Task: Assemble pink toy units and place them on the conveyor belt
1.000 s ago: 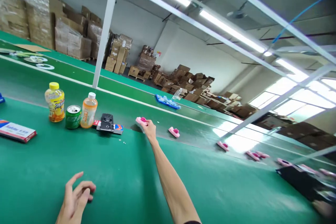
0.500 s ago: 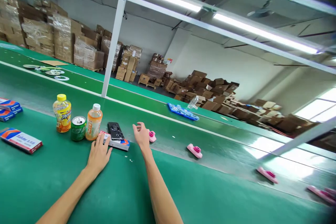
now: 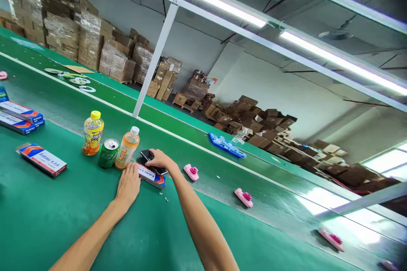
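A flat red, white and blue box (image 3: 151,175) is seen lying on the green table (image 3: 63,220), just right of an orange drink bottle (image 3: 126,148), with a black device (image 3: 149,159) resting on top of it. The left hand (image 3: 129,184) is laid flat against the box's near left end, fingers together and extended. The right hand (image 3: 161,160) is curled over the black device, fingers bent around it. The box's lettering is too blurred to be read. A green can (image 3: 108,153) and a yellow-capped bottle (image 3: 93,133) are stood beside the orange bottle. A pink part (image 3: 191,172) is seen just right of the right hand.
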Demonstrator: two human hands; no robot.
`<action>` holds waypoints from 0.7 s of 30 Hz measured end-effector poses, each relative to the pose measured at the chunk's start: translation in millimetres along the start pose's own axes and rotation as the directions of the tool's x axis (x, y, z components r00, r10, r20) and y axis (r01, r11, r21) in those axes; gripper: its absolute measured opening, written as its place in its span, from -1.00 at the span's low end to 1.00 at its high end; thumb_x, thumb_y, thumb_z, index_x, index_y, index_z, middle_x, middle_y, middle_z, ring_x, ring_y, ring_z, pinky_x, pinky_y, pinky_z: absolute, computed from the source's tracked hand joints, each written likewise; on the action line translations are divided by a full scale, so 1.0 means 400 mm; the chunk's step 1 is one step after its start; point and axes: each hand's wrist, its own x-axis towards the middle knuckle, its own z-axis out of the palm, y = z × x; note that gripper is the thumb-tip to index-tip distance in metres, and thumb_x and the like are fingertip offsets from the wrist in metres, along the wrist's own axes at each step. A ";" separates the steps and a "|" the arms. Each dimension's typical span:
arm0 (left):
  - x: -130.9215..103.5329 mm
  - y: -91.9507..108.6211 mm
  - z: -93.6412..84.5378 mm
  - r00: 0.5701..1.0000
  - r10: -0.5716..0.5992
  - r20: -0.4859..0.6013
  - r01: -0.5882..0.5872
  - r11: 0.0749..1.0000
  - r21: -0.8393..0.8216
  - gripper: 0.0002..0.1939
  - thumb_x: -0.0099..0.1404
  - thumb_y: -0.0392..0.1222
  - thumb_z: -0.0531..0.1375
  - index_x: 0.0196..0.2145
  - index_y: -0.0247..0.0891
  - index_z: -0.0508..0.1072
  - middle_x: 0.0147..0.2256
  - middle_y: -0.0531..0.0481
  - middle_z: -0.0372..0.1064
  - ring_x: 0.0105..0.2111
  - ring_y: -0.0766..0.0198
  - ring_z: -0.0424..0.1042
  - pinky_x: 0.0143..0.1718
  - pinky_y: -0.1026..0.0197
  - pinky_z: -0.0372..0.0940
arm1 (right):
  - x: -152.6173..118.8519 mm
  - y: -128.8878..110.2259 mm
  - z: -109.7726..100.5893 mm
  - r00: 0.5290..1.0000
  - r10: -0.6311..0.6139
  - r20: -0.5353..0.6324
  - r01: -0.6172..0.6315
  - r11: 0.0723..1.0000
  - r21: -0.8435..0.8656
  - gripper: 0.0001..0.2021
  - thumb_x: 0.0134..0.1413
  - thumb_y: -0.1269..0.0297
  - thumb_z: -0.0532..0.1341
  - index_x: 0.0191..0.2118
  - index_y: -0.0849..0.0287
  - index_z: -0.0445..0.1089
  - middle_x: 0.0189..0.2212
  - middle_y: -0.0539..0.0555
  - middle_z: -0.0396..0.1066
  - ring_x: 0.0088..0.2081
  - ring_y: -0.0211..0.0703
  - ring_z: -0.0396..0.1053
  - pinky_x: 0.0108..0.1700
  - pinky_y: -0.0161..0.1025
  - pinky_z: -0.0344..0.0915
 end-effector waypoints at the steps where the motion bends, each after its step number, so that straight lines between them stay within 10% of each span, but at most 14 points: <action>1: 0.000 -0.002 0.003 1.000 -0.008 -0.011 0.008 1.000 -0.016 -0.55 0.32 -0.42 -0.01 0.14 -0.37 0.34 0.08 -0.35 0.44 0.16 -0.07 0.42 0.14 -0.11 0.37 | -0.020 0.010 0.001 0.997 -0.077 -0.010 0.077 0.997 -0.002 -0.55 0.30 0.15 0.31 0.21 0.17 0.33 0.17 0.19 0.34 0.12 0.06 0.38 0.14 0.12 0.39; 11: 0.002 -0.001 -0.008 0.981 -0.137 -0.140 0.121 0.986 -0.116 -0.54 0.25 -0.55 -0.04 0.08 -0.33 0.25 0.03 -0.31 0.33 0.08 -0.01 0.43 0.07 -0.07 0.41 | -0.090 0.043 0.088 0.875 -0.484 -0.025 0.485 0.872 0.064 -0.06 -0.11 0.25 0.52 0.40 0.15 0.16 0.29 0.26 0.23 0.27 0.09 0.27 0.35 -0.03 0.17; 21: 0.015 0.016 -0.048 0.953 -0.213 -0.216 0.173 0.966 -0.191 -0.67 0.29 -0.53 -0.07 -0.09 -0.27 0.28 -0.17 -0.20 0.39 -0.14 0.01 0.46 -0.07 -0.07 0.43 | -0.144 0.121 0.139 0.873 -0.358 -0.331 0.420 0.897 0.138 0.23 -0.23 -0.13 0.54 0.49 0.14 -0.06 0.42 0.36 0.04 0.41 0.28 0.07 0.40 0.19 0.08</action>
